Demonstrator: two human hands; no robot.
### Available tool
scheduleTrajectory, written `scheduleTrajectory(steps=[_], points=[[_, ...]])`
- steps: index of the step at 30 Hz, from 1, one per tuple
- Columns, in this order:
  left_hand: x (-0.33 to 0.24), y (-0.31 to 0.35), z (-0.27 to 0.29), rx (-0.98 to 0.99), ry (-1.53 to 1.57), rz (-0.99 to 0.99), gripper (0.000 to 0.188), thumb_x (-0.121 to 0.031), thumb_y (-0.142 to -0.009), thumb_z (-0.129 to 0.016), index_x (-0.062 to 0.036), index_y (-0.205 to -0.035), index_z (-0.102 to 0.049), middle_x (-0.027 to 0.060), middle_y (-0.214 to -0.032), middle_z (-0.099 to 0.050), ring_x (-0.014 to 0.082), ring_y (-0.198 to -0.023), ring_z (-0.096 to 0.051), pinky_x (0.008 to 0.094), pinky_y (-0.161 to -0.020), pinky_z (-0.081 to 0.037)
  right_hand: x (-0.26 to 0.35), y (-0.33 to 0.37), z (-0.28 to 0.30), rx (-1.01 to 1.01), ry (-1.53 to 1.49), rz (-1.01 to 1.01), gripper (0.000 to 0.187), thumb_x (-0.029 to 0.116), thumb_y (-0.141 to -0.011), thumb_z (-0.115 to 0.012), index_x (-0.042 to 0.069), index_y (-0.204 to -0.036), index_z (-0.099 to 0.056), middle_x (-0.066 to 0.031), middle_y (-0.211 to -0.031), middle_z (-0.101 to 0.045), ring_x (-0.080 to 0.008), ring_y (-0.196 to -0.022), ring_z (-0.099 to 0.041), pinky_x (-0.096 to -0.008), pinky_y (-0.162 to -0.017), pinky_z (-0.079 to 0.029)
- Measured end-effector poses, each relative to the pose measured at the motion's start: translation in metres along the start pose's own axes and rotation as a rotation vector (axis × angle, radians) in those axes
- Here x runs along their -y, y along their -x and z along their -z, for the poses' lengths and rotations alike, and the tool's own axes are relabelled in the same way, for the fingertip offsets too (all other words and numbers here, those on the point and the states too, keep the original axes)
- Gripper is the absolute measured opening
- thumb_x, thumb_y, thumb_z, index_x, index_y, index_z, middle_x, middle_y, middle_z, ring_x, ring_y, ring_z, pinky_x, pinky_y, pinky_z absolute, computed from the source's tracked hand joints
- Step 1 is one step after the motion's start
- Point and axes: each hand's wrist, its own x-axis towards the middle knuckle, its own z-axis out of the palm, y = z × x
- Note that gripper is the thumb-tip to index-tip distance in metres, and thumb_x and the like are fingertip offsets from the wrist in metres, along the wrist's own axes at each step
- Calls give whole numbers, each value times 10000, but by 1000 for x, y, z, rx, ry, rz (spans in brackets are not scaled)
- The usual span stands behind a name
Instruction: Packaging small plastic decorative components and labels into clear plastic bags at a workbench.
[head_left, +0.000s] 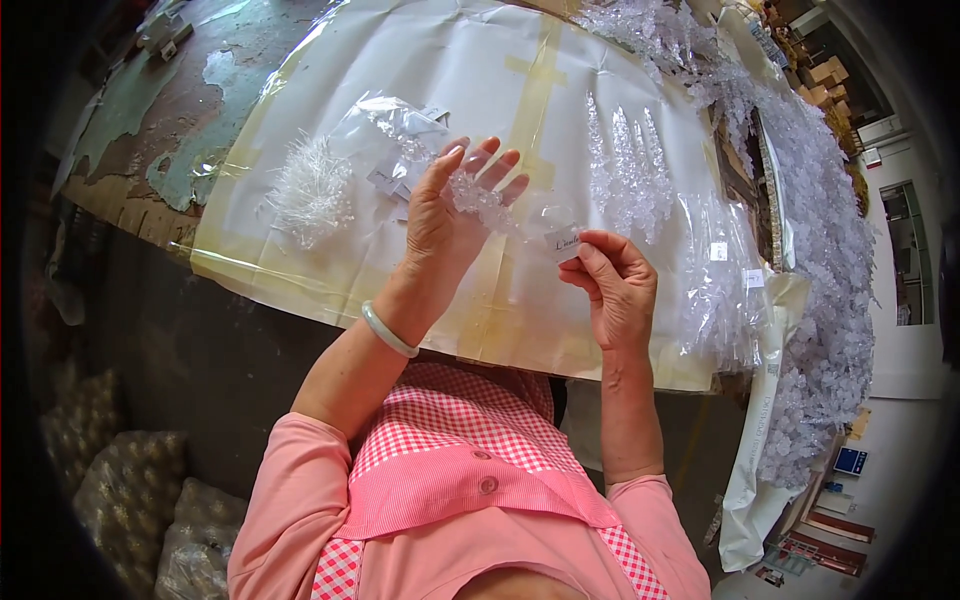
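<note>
Partly covered label (562,243), right fingers (598,262) overlapping, indistinct clear cluster (482,200)

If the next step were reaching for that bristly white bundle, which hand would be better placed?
Probably the left hand: it is nearer the bristly white bundle, though a clear, crystal-like piece lies against its spread fingers. The right hand is farther off and pinches a small white tag.

Free paper (488,85) between bag (372,122) and strands (622,150)
</note>
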Motion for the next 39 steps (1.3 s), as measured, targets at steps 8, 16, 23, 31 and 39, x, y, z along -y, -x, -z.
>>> scheduleTrajectory(steps=[8, 16, 23, 31, 39], points=[[13, 12, -8, 66, -61, -41, 280, -160, -900, -611, -87, -1164, -551, 149, -1197, -589, 368, -1152, -557, 561, -1031, -413, -17, 3, -17, -107, -55, 82, 181, 45, -875, -694, -9, -1047, -683, -83, -860, -701, -133, -634, -638, -237, -546, -521], [21, 20, -11, 111, -133, -87, 374, -164, -926, -569, -91, -1271, -443, 169, -1221, -569, 374, -1166, -550, 553, -996, -439, -21, 9, -31, -146, 148, 176, 183, 46, -872, -705, -11, -1046, -695, -50, -818, -689, -61, -574, -516, -194, -504, -386], [33, 29, -17, 100, -222, -24, 388, -157, -947, -534, -86, -1304, -399, 196, -1248, -565, 399, -1184, -536, 554, -973, -459, -27, 0, -23, -156, 507, 540, 125, 41, -852, -726, 24, -972, -699, 11, -888, -602, -41, -767, -500, -194, -650, -416], [38, 29, -22, 24, -207, 25, 394, -120, -961, -493, -53, -1320, -346, 234, -1250, -543, 371, -1129, -580, 470, -908, -514, -13, -6, -11, -131, 869, 827, 134, 27, -772, -768, 62, -886, -707, -46, -900, -545, -158, -774, -508, -282, -715, -430], [39, 36, -18, 6, -303, 125, 357, -132, -955, -553, -69, -1276, -411, 246, -1276, -532, 425, -1170, -552, 520, -929, -508, 5, -5, 2, 66, 963, 833, 209, 26, -693, -804, 114, -861, -717, -94, -1120, -559, -254, -1001, -530, -354, -799, -435]])
